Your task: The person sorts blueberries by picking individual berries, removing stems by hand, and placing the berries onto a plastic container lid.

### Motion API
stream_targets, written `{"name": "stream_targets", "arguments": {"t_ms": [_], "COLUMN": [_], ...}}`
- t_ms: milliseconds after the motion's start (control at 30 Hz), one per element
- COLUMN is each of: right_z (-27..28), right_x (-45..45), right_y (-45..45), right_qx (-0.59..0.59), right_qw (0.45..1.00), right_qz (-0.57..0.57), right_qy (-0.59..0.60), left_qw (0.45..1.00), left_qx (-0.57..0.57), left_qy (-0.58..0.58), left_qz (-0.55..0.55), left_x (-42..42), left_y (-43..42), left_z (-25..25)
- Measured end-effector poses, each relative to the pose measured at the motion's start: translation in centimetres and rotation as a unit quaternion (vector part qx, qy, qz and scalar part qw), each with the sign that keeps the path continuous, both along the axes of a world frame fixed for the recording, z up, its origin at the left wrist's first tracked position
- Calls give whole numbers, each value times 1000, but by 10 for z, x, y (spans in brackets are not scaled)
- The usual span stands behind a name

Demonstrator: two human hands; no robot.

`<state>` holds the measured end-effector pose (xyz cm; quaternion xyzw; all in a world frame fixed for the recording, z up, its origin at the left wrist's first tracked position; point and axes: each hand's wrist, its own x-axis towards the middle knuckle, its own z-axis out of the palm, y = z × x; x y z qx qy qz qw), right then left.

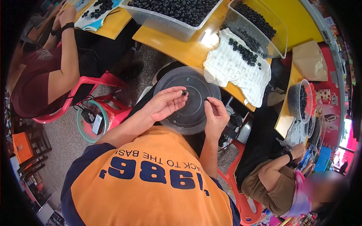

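Observation:
Palm up, my left hand (169, 104) holds a small black round part (184, 93) between its thumb and fingertips. My right hand (216, 117) is closed in a pinch a short way to the right, with a tiny dark piece (206, 99) at its fingertips, too small to name. Both hands are over a clear round plastic tub (188, 128) at my lap, which has a few tiny bits in it. Beyond it, a white patterned cloth (235, 77) on the yellow table (166, 43) carries a cluster of black round parts (243, 52).
A large clear bin (181, 32) full of black parts and a second tilted bin (277, 45) stand on the table. One person (56, 71) sits at the left, another (275, 182) at the lower right. A green-rimmed basket (81, 130) holds cables beside a red stool (120, 109).

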<state>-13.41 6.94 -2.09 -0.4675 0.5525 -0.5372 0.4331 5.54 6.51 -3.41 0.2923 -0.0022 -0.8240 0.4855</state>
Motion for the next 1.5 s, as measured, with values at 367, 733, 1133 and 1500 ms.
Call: {"name": "stream_targets", "arguments": {"t_ms": [367,733,1133,1500], "right_z": [11,-32,-20,2], "right_x": [25,25,24,49], "right_y": [-48,-76,-68,-32], "right_qx": [17,-81,98,77], "right_qw": [978,889,938,955], "right_qz": [102,157,163,120], "right_qy": [181,423,289,-259], "left_qw": [995,997,998,1000], "left_qx": [-79,-53,-52,-9], "left_qy": [-10,8,25,3], "left_qz": [58,49,13,5], "left_x": [32,43,32,13], "left_y": [-11,0,1,1], "left_z": [1,-9,-8,4]}}
